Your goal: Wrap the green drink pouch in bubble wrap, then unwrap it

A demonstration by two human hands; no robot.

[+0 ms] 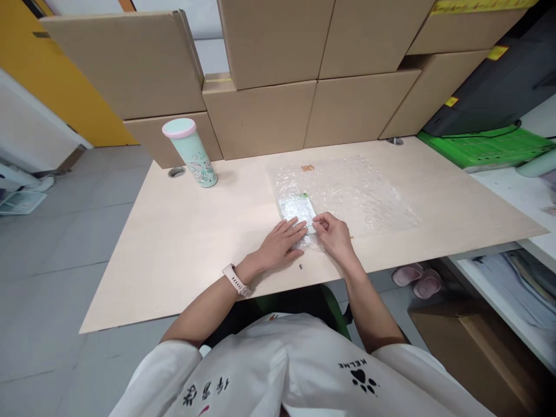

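A sheet of clear bubble wrap lies spread over the table, running off to the right. On its left part rests a small pale, flat packet with a green spot at its top edge; glossy plastic seems to cover it. My left hand is laid flat, fingers outstretched, over the packet's lower left side. At the packet's right edge, my right hand is pinched closed on what looks like the bubble wrap. Its fingertips partly hide what they grip.
A mint tumbler with a pink-rimmed lid stands on the table at left. Stacked cardboard boxes line the back edge. A green crate sits on the right. A small dark bit lies near the front edge.
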